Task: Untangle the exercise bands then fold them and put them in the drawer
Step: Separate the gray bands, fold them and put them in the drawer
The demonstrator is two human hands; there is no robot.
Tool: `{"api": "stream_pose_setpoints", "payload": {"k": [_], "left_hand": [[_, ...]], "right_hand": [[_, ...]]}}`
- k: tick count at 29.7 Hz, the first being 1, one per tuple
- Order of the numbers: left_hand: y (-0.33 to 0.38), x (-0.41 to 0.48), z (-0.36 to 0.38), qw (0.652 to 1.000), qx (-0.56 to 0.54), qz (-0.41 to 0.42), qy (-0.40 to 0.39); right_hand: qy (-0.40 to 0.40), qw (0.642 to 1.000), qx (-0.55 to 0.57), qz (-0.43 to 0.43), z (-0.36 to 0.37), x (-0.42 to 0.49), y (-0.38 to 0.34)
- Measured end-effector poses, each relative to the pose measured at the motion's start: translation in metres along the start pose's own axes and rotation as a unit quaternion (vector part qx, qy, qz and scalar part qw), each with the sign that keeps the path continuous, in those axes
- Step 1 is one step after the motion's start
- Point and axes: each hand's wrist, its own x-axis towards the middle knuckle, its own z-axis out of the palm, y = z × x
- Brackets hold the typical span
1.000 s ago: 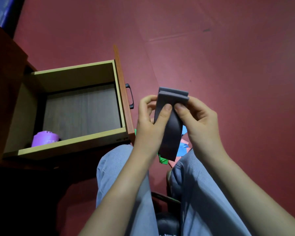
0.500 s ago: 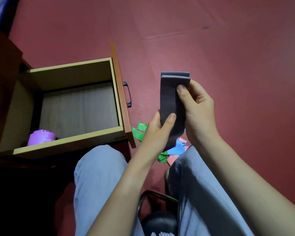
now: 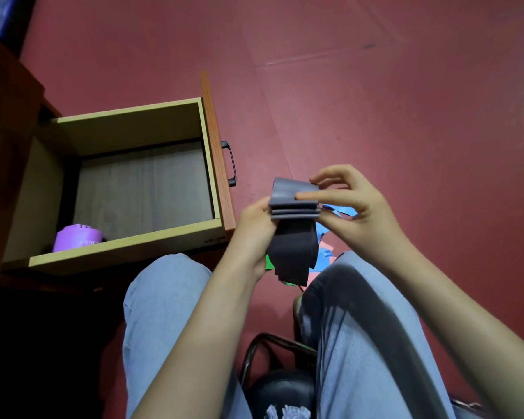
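The person sits with both hands raised over the knees, working a grey exercise band [image 3: 294,246] between them. The upper part of the band is gathered into a flat stack of layers whose fold edges run left to right. The unfolded tail hangs straight down from that stack towards the lap, so the band's long axis runs top to bottom. The left hand [image 3: 253,234] grips the stack at its left edge, its fingers wrapped behind and largely hidden. The right hand [image 3: 360,216] pinches the stack's right edge, with the forefinger laid across the top layer and the thumb beneath, while the other fingers stand curled and clear. Neither hand has hold of the tail. The remaining folds therefore depend on bringing that hanging length up to the stack, and in my judgement the fold is only partly done. The open drawer [image 3: 152,241] lies to the left of the hands, well apart from the band. The left hand is the nearer of the two to it, so a transfer would most likely travel leftward across the left knee. A rolled purple band [image 3: 76,238] already sits in the drawer's near left corner. Loose coloured bands [image 3: 324,252] lie on the floor below and behind the grey one, not yet dealt with.
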Motion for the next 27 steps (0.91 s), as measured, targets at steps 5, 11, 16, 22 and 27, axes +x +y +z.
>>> {"api": "stream_pose_setpoints", "payload": {"k": [5,11,16,22,27], "left_hand": [[0.0,-0.002,-0.01,0.99,-0.054,-0.078,-0.103],[0.0,-0.008,-0.023,0.977,-0.1,-0.108,-0.156],[-0.009,-0.009,-0.017,0.993,0.037,-0.015,-0.107],[-0.005,-0.009,-0.022,0.996,-0.014,0.073,-0.057],[-0.003,-0.014,-0.018,0.992,-0.001,0.102,-0.079]], "right_hand": [[-0.013,1.0,-0.02,-0.019,-0.001,-0.004,0.002],[-0.048,0.996,-0.072,-0.023,0.001,-0.012,0.004],[-0.092,0.995,-0.036,0.031,0.001,-0.013,-0.005],[0.038,0.933,0.25,0.257,-0.001,-0.012,-0.028],[-0.055,0.886,0.275,0.37,0.005,-0.008,-0.032]]}}
